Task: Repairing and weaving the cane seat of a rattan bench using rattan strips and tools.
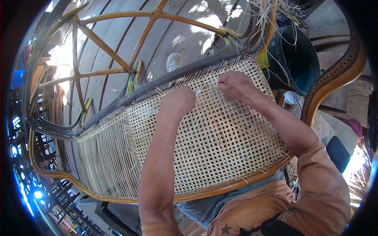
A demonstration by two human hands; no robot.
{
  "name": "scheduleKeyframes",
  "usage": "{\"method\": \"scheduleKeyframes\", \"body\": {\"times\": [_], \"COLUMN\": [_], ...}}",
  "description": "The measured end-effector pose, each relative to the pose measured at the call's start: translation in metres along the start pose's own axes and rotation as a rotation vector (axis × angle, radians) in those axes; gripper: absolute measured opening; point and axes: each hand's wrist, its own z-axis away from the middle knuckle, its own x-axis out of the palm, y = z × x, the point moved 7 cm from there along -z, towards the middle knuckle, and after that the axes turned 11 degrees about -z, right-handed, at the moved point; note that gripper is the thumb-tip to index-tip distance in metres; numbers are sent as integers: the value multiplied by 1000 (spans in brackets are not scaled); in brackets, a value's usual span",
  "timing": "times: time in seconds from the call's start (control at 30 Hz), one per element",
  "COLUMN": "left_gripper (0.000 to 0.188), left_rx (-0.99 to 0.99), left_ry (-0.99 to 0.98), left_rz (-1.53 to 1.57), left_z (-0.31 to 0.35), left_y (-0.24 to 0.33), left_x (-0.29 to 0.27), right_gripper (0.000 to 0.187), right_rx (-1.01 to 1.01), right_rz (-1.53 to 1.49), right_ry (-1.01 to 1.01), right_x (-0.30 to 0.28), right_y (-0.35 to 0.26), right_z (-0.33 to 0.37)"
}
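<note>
A pale woven cane panel (220, 137) fills the wooden chair frame (232, 181) in front of me. Its right part is a tight open lattice, while the left end has only parallel strands (106, 155). My left hand (178, 103) is closed over the far part of the weave, with a small white bit (198, 93) showing at its finger side. Farther right, my right hand (236, 85) is curled into a fist against the lattice. What either hand grips is hidden by the fingers. Loose cane ends (201, 72) stick up along the far rail.
Beyond the panel, a bent rattan frame (114, 15) stands over a plank floor (157, 43). A dark bucket (295, 59) sits at the far right, with loose cane strips (271, 11) near it. A white shoe (174, 62) shows past the far rail.
</note>
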Motion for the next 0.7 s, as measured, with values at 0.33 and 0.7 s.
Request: {"method": "scheduleKeyframes", "body": {"times": [0.33,0.7], "left_gripper": [25,24], "left_rx": [34,172], "left_ry": [-170,-142], "left_rz": [-266,-354], "left_z": [-10,-15], "left_y": [37,50], "left_x": [-18,-3], "right_gripper": [24,20], "right_rx": [-154,-110], "right_rz": [42,108], "right_ry": [80,-41], "right_x": [-1,5], "right_y": [-5,-8], "right_z": [-6,-17]}}
